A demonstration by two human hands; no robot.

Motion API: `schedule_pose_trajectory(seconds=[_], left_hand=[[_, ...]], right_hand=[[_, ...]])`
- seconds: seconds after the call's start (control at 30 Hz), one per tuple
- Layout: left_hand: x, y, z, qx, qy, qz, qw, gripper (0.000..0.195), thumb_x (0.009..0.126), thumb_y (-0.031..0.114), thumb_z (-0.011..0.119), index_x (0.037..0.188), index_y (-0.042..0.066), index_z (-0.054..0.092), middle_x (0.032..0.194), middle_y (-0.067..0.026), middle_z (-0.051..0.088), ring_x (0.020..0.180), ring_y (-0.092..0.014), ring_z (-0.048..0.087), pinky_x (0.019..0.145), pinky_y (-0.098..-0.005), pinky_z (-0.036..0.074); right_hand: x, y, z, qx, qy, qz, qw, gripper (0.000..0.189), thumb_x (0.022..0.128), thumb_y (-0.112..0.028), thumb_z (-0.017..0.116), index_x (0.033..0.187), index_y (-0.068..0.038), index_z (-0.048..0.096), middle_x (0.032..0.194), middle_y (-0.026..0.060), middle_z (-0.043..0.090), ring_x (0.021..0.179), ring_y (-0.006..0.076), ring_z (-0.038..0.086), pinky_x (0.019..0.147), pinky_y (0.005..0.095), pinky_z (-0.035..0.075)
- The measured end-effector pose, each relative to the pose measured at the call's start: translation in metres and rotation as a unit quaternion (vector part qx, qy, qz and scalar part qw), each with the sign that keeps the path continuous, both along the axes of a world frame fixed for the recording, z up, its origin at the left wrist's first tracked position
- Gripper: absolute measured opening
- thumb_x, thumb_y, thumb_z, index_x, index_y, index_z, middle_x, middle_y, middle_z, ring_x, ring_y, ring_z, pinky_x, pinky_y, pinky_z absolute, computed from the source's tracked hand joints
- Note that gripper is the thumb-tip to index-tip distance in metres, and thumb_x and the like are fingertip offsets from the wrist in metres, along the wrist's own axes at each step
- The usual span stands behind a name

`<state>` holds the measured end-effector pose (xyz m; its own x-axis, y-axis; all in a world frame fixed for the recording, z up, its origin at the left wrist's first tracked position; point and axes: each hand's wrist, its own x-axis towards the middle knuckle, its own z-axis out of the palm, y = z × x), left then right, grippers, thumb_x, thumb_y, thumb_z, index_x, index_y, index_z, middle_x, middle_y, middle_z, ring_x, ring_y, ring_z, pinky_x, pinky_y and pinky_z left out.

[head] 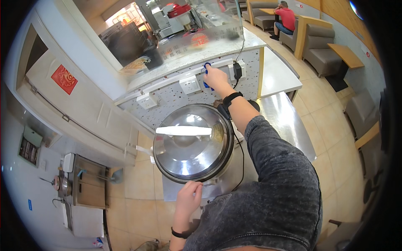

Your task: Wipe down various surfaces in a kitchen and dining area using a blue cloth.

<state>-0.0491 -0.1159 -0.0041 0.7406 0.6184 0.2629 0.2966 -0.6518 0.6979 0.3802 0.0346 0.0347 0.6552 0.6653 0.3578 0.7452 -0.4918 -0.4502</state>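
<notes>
My right hand [216, 78] is stretched out to the speckled wall panel [166, 99], pressing a blue cloth [206, 85] against the white cable trunking [176, 80]. White sockets [189, 84] sit to its left, and a black plug adapter [237, 69] is just to its right. Below my arm stands a large round pot with a shiny steel lid [188, 153] and a white bar handle [183, 130]. Close to the lid's near edge is my left hand [189, 196], its fingers curled and nothing visible in them. Whether it touches the pot, I cannot tell.
A steel tabletop [282, 122] lies right of the pot, with a black cable [241, 160] running down beside it. Above the panel is a stone counter [251, 40] with a glass screen. A white door [91, 106] is at left. A seated person [285, 18] is far off.
</notes>
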Motion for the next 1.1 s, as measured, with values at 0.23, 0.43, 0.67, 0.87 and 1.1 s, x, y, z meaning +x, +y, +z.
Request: schedule_pose_trajectory(seconds=[0.23, 0.43, 0.67, 0.87, 1.1], left_hand=[[0.007, -0.004, -0.004, 0.002, -0.014, -0.01, 1.0, 0.007, 0.087, 0.001, 0.063, 0.091, 0.0, 0.068, 0.08, -0.0129, 0.065, 0.071, -0.026, 0.064, 0.062, -0.0315, 0.049], [0.015, -0.001, 0.001, 0.013, -0.013, -0.038, 0.999, 0.007, 0.088, 0.002, 0.062, 0.093, 0.0, 0.068, 0.082, -0.0124, 0.065, 0.071, -0.025, 0.064, 0.061, -0.0304, 0.05], [0.015, 0.001, -0.005, 0.005, 0.01, -0.034, 0.999, 0.009, 0.088, 0.003, 0.063, 0.095, 0.0, 0.067, 0.083, -0.0123, 0.064, 0.07, -0.026, 0.063, 0.06, -0.0315, 0.05], [0.017, 0.002, 0.002, -0.006, 0.031, -0.025, 0.999, 0.008, 0.088, 0.005, 0.064, 0.094, 0.002, 0.067, 0.085, -0.013, 0.065, 0.072, -0.03, 0.064, 0.064, -0.0342, 0.051], [0.015, 0.002, -0.005, -0.024, 0.04, -0.027, 0.999, 0.008, 0.088, 0.005, 0.064, 0.094, 0.002, 0.067, 0.085, -0.0129, 0.065, 0.073, -0.03, 0.064, 0.064, -0.0341, 0.051]], right_hand=[[0.016, -0.007, -0.03, 0.072, -0.017, 0.09, 0.993, 0.044, 0.084, -0.032, 0.057, 0.122, -0.013, 0.063, 0.1, 0.0176, 0.07, 0.094, 0.0374, 0.067, 0.083, 0.0481, 0.053], [0.058, 0.004, -0.065, 0.309, 0.252, -0.044, 0.916, 0.04, 0.086, -0.032, 0.054, 0.105, 0.0, 0.07, 0.095, 0.0213, 0.071, 0.084, 0.0358, 0.069, 0.073, 0.0445, 0.054], [0.018, 0.046, -0.054, 0.352, 0.57, 0.102, 0.736, 0.027, 0.089, -0.027, 0.054, 0.095, -0.005, 0.067, 0.071, 0.009, 0.06, 0.049, 0.0209, 0.053, 0.041, 0.0353, 0.036], [0.047, 0.044, -0.072, 0.501, 0.395, -0.063, 0.768, 0.049, 0.089, -0.027, 0.048, 0.127, 0.005, 0.057, 0.102, 0.0266, 0.068, 0.1, 0.04, 0.065, 0.088, 0.0434, 0.05], [-0.019, 0.023, -0.048, 0.142, 0.081, -0.007, 0.986, 0.052, 0.091, -0.029, 0.051, 0.142, -0.02, 0.048, 0.11, 0.0232, 0.061, 0.098, 0.0422, 0.063, 0.085, 0.0525, 0.05]])
